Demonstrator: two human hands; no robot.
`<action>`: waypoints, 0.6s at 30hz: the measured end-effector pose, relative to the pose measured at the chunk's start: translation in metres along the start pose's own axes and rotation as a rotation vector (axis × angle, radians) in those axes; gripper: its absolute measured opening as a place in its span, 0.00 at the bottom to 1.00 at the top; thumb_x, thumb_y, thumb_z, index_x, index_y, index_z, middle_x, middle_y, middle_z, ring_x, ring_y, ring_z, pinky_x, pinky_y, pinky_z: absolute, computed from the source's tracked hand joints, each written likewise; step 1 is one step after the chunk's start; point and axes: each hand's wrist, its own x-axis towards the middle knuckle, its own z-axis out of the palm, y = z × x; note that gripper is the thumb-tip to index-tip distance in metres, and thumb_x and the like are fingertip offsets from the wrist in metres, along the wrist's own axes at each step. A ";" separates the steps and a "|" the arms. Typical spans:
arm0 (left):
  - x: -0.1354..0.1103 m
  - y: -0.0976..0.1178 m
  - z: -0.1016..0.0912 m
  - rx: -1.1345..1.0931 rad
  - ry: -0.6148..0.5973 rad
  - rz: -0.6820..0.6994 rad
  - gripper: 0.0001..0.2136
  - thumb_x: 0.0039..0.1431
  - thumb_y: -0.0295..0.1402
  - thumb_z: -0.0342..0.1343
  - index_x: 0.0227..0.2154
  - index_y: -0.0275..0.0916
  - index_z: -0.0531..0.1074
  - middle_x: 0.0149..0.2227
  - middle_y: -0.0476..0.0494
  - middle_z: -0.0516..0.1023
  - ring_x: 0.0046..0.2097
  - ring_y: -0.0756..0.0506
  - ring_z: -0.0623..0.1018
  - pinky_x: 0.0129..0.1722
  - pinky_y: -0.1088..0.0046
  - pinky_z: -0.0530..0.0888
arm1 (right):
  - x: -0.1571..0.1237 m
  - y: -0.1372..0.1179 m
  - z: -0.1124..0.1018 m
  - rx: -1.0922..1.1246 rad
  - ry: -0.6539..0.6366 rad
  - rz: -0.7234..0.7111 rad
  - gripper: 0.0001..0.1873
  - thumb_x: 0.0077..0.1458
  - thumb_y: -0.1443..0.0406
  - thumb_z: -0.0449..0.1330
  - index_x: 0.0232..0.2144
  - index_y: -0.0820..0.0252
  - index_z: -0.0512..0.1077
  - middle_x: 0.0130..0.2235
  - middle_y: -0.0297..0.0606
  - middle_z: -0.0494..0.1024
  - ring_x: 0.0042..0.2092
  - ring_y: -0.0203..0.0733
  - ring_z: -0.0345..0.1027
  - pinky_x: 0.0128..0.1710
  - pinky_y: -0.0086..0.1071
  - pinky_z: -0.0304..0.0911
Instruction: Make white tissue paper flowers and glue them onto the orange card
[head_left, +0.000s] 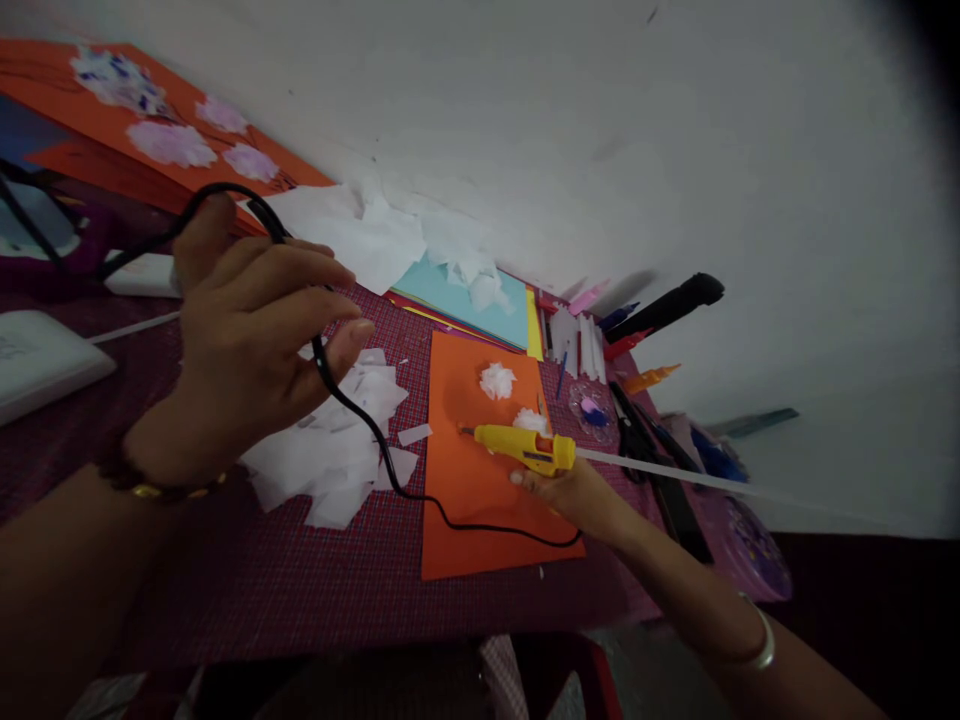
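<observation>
My right hand (581, 495) grips a yellow hot glue gun (517, 445) with a long translucent glue stick (667, 465) coming out of its back. The gun's nozzle points left, low over an orange sheet (469, 520). On that sheet sit a white crumpled-paper flower (496, 380) and a second white flower (531, 420), partly hidden behind the gun. Raised at the left, my left hand (247, 320) has its fingers curled around the gun's black cord (384, 450). The cord loops over the hand and droops across the orange sheet to the gun.
White paper pieces (337, 460) lie left of the sheet. Behind are blue paper (465, 300), white scraps (367, 235) and an orange board (90, 130) with pink paper flowers. Scissors (634, 440), pens and a paint dish (591, 408) stand right. A white power box (45, 360) sits left.
</observation>
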 end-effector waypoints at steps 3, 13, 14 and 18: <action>0.000 0.000 0.000 -0.001 0.007 0.003 0.03 0.55 0.36 0.56 0.31 0.44 0.72 0.41 0.53 0.77 0.46 0.43 0.76 0.56 0.52 0.62 | 0.000 0.003 -0.001 0.013 -0.045 -0.035 0.21 0.48 0.60 0.62 0.46 0.54 0.74 0.49 0.38 0.77 0.51 0.47 0.70 0.52 0.41 0.64; 0.000 0.000 0.000 -0.013 -0.013 0.008 0.03 0.54 0.35 0.57 0.31 0.43 0.72 0.41 0.50 0.77 0.46 0.42 0.76 0.49 0.57 0.68 | 0.003 0.008 -0.001 -0.054 0.039 -0.030 0.22 0.48 0.57 0.62 0.46 0.55 0.73 0.47 0.40 0.78 0.49 0.49 0.72 0.50 0.42 0.66; 0.000 -0.001 0.001 -0.009 -0.008 0.019 0.03 0.55 0.35 0.57 0.30 0.43 0.72 0.41 0.50 0.77 0.45 0.43 0.76 0.49 0.57 0.68 | 0.004 0.007 -0.002 -0.055 0.028 -0.049 0.22 0.48 0.56 0.62 0.47 0.55 0.73 0.47 0.41 0.78 0.49 0.49 0.72 0.51 0.42 0.65; 0.000 -0.003 0.001 0.013 -0.002 0.071 0.04 0.55 0.35 0.57 0.31 0.41 0.72 0.40 0.49 0.77 0.44 0.44 0.76 0.48 0.58 0.68 | 0.006 0.008 -0.005 -0.082 -0.063 -0.114 0.23 0.52 0.55 0.60 0.49 0.57 0.71 0.50 0.43 0.76 0.52 0.49 0.70 0.52 0.42 0.64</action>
